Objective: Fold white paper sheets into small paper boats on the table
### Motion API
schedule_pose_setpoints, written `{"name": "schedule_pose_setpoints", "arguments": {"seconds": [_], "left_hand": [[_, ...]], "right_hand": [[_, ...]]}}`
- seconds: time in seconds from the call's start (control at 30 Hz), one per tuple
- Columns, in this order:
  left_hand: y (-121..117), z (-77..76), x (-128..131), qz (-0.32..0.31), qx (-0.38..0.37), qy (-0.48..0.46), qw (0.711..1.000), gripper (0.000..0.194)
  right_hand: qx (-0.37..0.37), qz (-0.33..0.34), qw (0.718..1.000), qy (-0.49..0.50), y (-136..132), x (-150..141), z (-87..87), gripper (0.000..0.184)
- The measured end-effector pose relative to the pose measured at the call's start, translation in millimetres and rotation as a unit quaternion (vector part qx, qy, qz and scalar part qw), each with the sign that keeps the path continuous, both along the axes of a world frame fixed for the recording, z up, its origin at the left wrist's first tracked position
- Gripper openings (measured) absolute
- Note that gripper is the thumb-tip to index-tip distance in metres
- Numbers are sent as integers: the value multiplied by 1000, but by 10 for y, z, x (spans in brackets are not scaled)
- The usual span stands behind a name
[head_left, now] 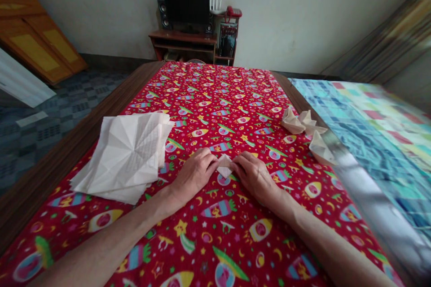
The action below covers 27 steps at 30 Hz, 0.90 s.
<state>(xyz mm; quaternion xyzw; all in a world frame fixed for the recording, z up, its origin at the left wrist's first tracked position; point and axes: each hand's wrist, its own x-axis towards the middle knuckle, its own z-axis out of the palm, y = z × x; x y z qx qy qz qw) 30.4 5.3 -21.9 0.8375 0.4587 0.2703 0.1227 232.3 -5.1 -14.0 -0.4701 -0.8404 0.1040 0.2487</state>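
A small folded piece of white paper lies on the red patterned cloth in front of me. My left hand pinches its left side with fingers closed. My right hand grips its right side the same way. Both hands rest on the cloth, knuckles up, with the paper between the fingertips.
A stack of creased white paper sheets lies to the left of my hands. Three folded paper shapes sit near the table's right edge, beside a blue checkered cloth. A desk with a monitor stands against the far wall.
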Motion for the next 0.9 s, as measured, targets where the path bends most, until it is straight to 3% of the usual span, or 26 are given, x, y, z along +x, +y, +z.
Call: {"name": "schedule_pose_setpoints", "arguments": {"seconds": [0.17,0.33,0.6,0.9], "left_hand": [[28,26,60,40,-5,52,998,19],[54,108,93,50,-10,80,996,23],[77,251,30,74,-57,95,991,21],[53,119,-61,57,-24,63,996,16]], "right_hand": [[3,-25,999,-40,15,-58,27,19],[-38,-39,997,-50,48,-86,89,22],[-58,-22,997,-33,79,9,93,21],[-23,-28,999,-17,21,46,32,16]]}}
